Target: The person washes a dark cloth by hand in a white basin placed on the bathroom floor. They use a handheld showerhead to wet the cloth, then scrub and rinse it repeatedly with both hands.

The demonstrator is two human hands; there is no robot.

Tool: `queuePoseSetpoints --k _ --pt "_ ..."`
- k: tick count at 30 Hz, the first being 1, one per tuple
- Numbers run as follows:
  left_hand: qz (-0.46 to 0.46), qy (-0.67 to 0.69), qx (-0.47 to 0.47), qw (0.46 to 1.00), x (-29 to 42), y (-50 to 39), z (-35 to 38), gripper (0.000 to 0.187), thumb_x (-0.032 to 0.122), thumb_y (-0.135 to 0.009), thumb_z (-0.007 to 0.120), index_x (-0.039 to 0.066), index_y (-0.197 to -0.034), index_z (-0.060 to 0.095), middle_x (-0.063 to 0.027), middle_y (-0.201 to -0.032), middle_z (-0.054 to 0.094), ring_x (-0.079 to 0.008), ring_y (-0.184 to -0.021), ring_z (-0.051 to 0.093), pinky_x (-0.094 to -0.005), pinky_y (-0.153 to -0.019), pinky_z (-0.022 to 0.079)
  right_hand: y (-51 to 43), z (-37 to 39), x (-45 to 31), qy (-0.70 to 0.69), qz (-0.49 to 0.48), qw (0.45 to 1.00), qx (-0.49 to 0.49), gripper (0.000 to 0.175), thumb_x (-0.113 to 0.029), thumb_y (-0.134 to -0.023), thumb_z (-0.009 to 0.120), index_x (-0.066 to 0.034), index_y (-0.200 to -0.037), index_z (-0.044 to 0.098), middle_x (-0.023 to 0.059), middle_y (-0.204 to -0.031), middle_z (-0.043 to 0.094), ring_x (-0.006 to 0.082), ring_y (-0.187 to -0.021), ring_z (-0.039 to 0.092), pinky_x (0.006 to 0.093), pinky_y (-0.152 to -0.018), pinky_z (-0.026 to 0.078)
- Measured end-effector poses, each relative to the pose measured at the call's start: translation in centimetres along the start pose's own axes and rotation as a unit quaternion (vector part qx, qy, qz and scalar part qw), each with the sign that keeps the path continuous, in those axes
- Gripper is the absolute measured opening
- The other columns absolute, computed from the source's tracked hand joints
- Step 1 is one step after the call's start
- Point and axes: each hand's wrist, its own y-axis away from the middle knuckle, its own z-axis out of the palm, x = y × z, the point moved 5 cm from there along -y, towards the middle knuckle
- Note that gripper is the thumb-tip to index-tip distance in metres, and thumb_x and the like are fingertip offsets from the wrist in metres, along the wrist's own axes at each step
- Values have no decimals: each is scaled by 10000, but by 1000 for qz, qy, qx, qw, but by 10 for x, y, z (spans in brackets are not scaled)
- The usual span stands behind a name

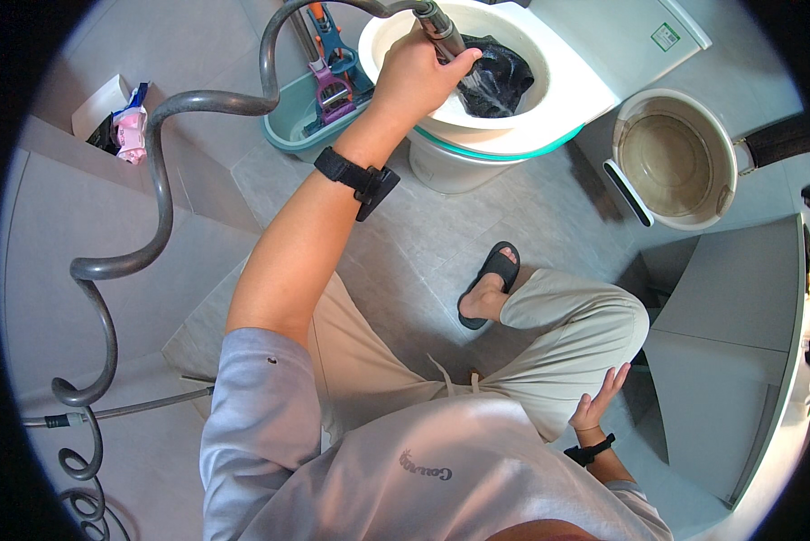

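Observation:
My left hand is closed around a metal handheld sprayer on a coiled gray hose. The nozzle points down into the round bowl of what looks like a white toilet. Water streaks fall on dark, wet cloth inside the bowl. My right hand rests against my bent knee at the right, fingers apart, with nothing seen in it. A black strap with a dark attachment is around my left wrist, and a black band is around my right.
A teal tub with cleaning tools stands left of the bowl. To the right is a pale round bucket with cloudy liquid. A gray cabinet lies farther right; a ledge at the left holds a pink packet. Gray tiles cover the floor.

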Motion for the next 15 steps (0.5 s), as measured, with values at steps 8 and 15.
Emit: queuePoseSetpoints --k 8,15 --pt "0 -8 -7 1000 1 1 -1 334 315 -881 783 7 -992 714 -151 -895 760 -282 -843 746 -365 -779 580 0 0 -1 -3 -1 1000 -3 754 -570 -1029 334 -124 -1622 197 258 -1672 75 465 -1544 64 629 -1211 90" --pt "1 -13 -1 1000 2 1 -2 342 323 -882 783 10 -1001 712 -154 -907 759 -292 -860 744 -371 -795 579 0 0 0 2 1 1000 -4 757 -574 -1028 331 -126 -1623 194 253 -1674 73 461 -1545 64 630 -1210 90"
